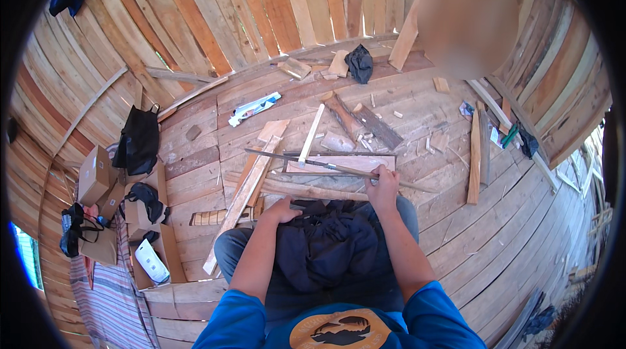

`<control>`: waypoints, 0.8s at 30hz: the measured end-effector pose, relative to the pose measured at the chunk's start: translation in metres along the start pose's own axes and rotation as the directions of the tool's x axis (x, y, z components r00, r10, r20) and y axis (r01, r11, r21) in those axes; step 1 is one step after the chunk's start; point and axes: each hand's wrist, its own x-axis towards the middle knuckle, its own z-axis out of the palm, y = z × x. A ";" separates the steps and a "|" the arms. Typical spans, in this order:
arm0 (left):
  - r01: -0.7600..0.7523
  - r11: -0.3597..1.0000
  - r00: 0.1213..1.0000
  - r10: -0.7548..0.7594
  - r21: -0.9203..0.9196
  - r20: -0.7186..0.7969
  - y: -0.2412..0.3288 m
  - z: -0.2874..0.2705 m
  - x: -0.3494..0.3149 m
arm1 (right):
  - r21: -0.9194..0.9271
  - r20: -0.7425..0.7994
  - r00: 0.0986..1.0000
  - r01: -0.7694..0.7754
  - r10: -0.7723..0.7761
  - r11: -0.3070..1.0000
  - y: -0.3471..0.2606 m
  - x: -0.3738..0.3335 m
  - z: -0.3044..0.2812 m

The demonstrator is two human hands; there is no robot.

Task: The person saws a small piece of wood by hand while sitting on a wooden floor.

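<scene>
My right hand (384,187) pinches a long thin stick (293,159) in front of my knees. The stick slants from the upper left down to the right, darker on its left stretch and browner past my fingers. Over my left thigh, my left hand (280,210) is closed beside the edge of a dark bundle of cloth (329,245) in my lap; what its fingers hold is unclear. Beyond the stick lie a shallow wooden frame (381,161) and a pale narrow batten (313,134). A long light board (248,196) lies slantwise by my left knee.
Split logs (378,126) and wood scraps lie ahead. A blue-and-white packet (254,109) is farther left. Cardboard boxes (171,251), a black bag (137,140) and a striped cloth (111,303) are at left. Boards (475,160) lie at right. A blurred patch covers the upper right.
</scene>
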 end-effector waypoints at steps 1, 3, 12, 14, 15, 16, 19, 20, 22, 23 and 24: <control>0.001 1.000 1.000 -0.001 0.003 0.000 -0.001 0.000 0.001 | 0.004 0.003 1.000 0.002 -0.002 1.000 -0.001 0.000 0.000; 0.003 1.000 1.000 -0.004 0.008 0.001 -0.002 0.001 0.002 | 0.002 0.012 1.000 0.000 0.000 1.000 -0.002 0.001 0.000; 0.002 1.000 1.000 -0.002 0.001 0.004 -0.004 0.001 0.004 | 0.087 -0.014 0.995 0.096 -0.095 0.992 -0.012 0.002 -0.005; -0.013 0.994 0.997 0.005 -0.107 -0.071 -0.009 0.003 0.004 | 0.102 -0.019 0.995 0.103 -0.102 0.989 -0.015 0.003 -0.006; -0.028 0.987 0.994 0.012 -0.161 -0.105 -0.004 0.001 0.000 | 0.102 -0.018 0.995 0.104 -0.103 0.989 -0.015 0.003 -0.007; -0.099 0.982 0.965 0.056 -0.159 -0.256 0.001 -0.001 -0.003 | 0.102 -0.017 0.994 0.106 -0.105 0.989 -0.015 0.003 -0.008; -0.327 0.937 0.745 0.179 -0.118 -0.642 0.020 -0.007 -0.012 | 0.099 -0.009 0.990 0.140 -0.139 0.985 -0.018 0.004 -0.011; -0.419 0.903 0.641 0.218 -0.098 -0.736 0.025 -0.010 -0.013 | 0.104 0.007 0.988 0.154 -0.156 0.982 -0.020 0.005 -0.012; -0.508 0.861 0.457 0.247 -0.022 -0.855 0.028 -0.014 -0.018 | 0.128 0.045 0.982 0.179 -0.186 0.976 -0.029 0.006 -0.016; -0.515 0.857 0.385 0.253 0.021 -0.888 0.029 -0.016 -0.020 | 0.129 0.072 0.976 0.195 -0.205 0.972 -0.035 0.005 -0.018; -0.521 0.852 0.312 0.256 0.061 -0.915 0.032 -0.018 -0.022 | 0.126 0.101 0.969 0.211 -0.224 0.969 -0.042 0.006 -0.023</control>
